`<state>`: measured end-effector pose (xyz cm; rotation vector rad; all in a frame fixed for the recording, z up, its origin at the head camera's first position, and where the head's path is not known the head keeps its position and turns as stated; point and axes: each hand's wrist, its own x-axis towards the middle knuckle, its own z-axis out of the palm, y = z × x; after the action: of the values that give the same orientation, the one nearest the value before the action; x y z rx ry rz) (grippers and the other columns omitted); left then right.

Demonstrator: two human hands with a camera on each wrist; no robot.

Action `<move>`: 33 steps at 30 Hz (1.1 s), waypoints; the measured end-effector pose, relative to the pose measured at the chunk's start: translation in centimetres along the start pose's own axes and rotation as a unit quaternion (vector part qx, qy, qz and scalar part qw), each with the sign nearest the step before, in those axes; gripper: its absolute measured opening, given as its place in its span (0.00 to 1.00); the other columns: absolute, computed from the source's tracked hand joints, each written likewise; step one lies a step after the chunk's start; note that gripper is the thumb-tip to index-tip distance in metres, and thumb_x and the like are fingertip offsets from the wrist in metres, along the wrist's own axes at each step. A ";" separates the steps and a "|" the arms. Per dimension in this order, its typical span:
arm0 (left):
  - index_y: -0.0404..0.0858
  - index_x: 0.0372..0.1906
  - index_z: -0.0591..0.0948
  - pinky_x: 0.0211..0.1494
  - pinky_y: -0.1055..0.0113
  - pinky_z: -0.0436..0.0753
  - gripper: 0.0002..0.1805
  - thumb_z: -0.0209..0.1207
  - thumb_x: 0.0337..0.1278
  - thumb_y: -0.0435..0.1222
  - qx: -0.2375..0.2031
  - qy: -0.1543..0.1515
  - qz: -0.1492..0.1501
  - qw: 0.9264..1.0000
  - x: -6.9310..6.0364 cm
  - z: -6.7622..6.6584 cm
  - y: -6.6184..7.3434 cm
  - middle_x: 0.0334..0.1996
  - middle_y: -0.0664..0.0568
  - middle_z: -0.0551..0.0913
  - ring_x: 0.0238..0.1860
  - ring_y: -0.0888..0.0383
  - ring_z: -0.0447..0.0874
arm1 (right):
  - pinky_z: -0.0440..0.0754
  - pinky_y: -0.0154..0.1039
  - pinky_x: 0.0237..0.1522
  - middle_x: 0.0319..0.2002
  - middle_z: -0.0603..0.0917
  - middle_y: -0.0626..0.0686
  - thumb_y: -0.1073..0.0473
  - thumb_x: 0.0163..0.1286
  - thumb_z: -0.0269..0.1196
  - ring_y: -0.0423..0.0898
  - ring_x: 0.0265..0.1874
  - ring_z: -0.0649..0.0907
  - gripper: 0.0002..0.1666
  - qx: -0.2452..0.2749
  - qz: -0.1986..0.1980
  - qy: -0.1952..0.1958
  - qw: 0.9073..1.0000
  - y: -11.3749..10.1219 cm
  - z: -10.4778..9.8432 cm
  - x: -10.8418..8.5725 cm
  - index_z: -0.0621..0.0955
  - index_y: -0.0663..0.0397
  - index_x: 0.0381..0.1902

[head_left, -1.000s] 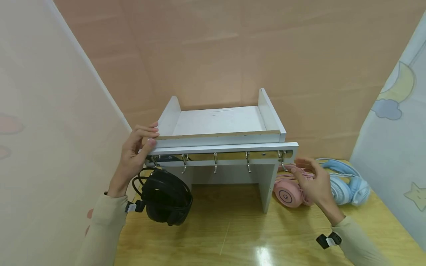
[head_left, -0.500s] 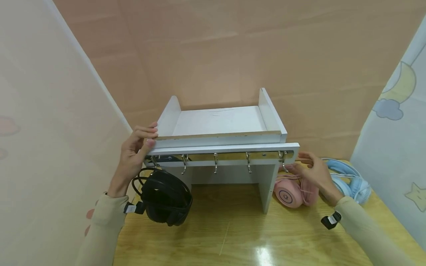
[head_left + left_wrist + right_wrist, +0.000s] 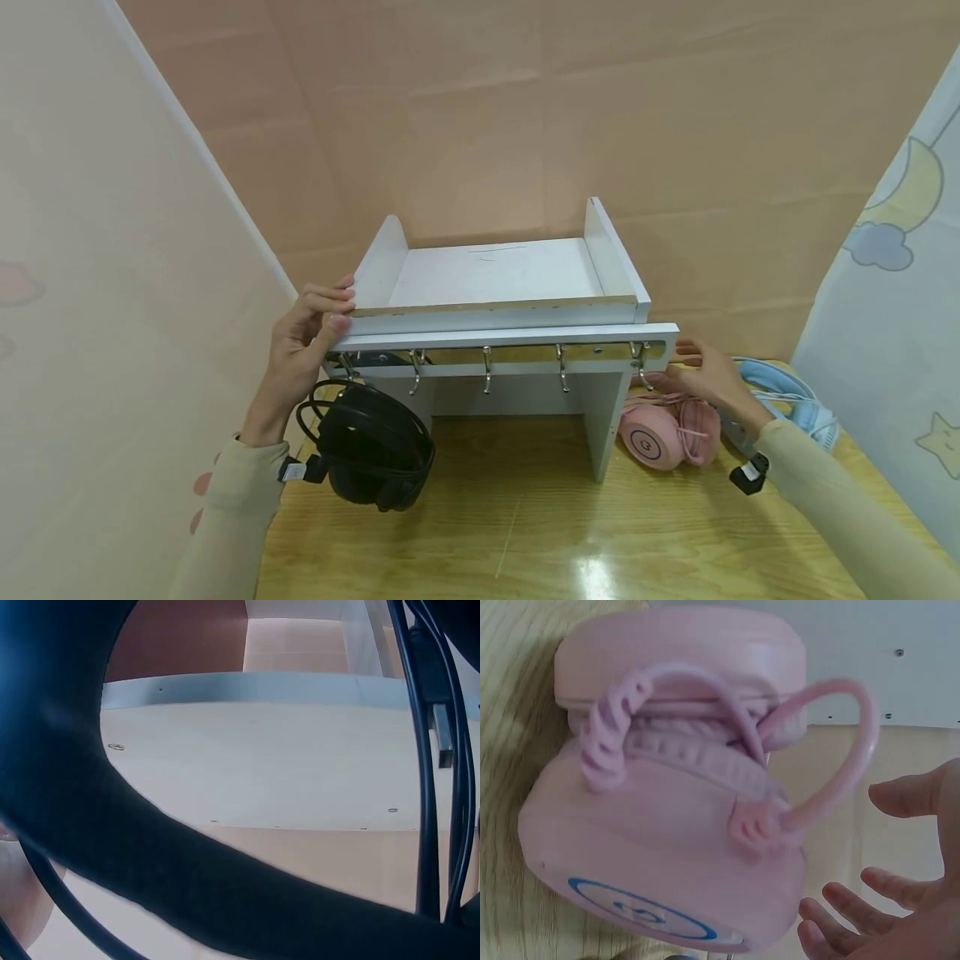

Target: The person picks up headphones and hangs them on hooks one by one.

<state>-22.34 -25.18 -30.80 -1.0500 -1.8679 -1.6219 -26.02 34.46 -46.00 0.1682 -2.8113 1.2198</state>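
Note:
My left hand (image 3: 296, 350) grips the left front corner of a white wooden shelf (image 3: 487, 315), thumb in front and fingers on the side panel. Below that hand, black headphones (image 3: 377, 446) hang at the left end of the hook rail (image 3: 517, 354); they fill much of the left wrist view. To the right of the shelf, pink headphones (image 3: 654, 437) lie on the wooden table, cable wrapped about them. Beside them is my right hand (image 3: 712, 382), partly behind the rail's end in the head view. In the right wrist view its fingers are spread, apart from the pink ear cups (image 3: 660, 847).
Light blue headphones (image 3: 806, 408) lie behind the right forearm. Several metal hooks (image 3: 487, 369) stick out along the shelf's front. A brown backdrop (image 3: 480, 125) stands behind, with pale panels on both sides. The wooden table (image 3: 450, 533) extends in front.
My right hand has moved slightly right and farther back past the rail's end, by the pink headphones. The left hand and black headphones have stayed in place.

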 end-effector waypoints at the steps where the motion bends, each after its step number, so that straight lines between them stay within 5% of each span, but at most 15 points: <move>1: 0.26 0.52 0.82 0.83 0.64 0.69 0.08 0.57 0.76 0.24 0.000 -0.001 -0.001 1.000 0.0 0.0 0.0 0.57 0.52 0.81 0.78 0.53 0.73 | 0.77 0.74 0.65 0.71 0.70 0.78 0.51 0.74 0.65 0.79 0.67 0.75 0.44 -0.005 0.000 -0.001 1.000 0.2 0.0 0.2 0.63 0.71 0.77; 22: 0.21 0.51 0.78 0.85 0.59 0.66 0.08 0.58 0.76 0.24 0.010 -0.011 0.002 1.000 0.3 0.6 0.0 0.57 0.55 0.81 0.77 0.51 0.73 | 0.78 0.72 0.65 0.66 0.71 0.85 0.58 0.68 0.61 0.82 0.63 0.76 0.42 -0.067 0.015 -0.020 0.997 2.7 -1.4 2.9 0.62 0.81 0.71; 33: 0.20 0.51 0.78 0.85 0.60 0.65 0.09 0.58 0.76 0.25 0.009 -0.012 0.003 1.000 0.2 0.5 0.2 0.57 0.55 0.81 0.77 0.51 0.73 | 0.80 0.73 0.61 0.60 0.76 0.84 0.61 0.65 0.65 0.82 0.60 0.79 0.37 -0.034 -0.033 -0.016 0.999 3.8 0.0 3.3 0.67 0.76 0.67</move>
<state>-22.26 -24.61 -30.68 -1.0699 -1.8900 -1.5921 -29.82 36.81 -48.35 0.2758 -2.8448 1.1174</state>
